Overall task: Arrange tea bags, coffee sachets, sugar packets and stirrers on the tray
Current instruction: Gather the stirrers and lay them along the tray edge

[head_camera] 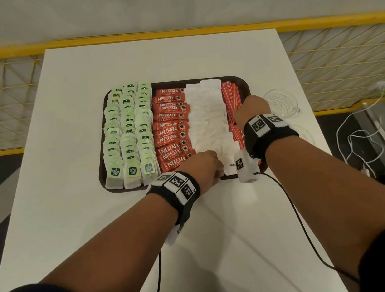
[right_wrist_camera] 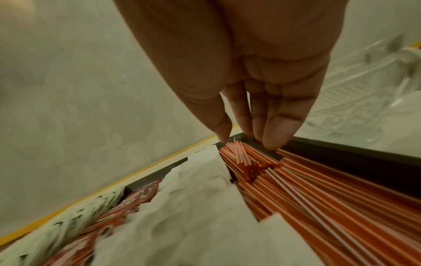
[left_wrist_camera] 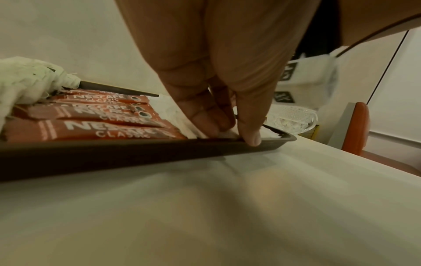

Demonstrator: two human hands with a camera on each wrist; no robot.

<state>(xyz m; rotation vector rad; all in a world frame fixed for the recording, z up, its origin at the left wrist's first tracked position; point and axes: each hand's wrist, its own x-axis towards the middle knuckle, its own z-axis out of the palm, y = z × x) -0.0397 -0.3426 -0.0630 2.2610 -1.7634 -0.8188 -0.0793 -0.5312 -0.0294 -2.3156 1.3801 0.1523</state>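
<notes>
The dark tray point(head_camera: 243, 83) sat around the middle of the white desk point(head_camera: 71, 214), and it was packed in four bands: green-tagged tea bags point(head_camera: 130, 135) along the tray's left edge, red Nescafe coffee sachets point(head_camera: 172, 128) next to them, white sugar packets point(head_camera: 207, 118) after that, and orange stirrers point(head_camera: 231, 97) down the right edge. The left hand point(head_camera: 204, 166) was at the tray's near edge, fingers point(left_wrist_camera: 205, 124) down on the nearest sugar packets with the thumb on the rim, so more of a narrow pinch on those packets. The right hand point(head_camera: 252, 109) hung over the stirrers toward the tray's far right corner, fingertips point(right_wrist_camera: 273, 140) straight and close together, just touching the stirrer ends, not gripping anything. A clear glass dish point(head_camera: 280, 102) sat on the desk just beside the tray's right edge.
</notes>
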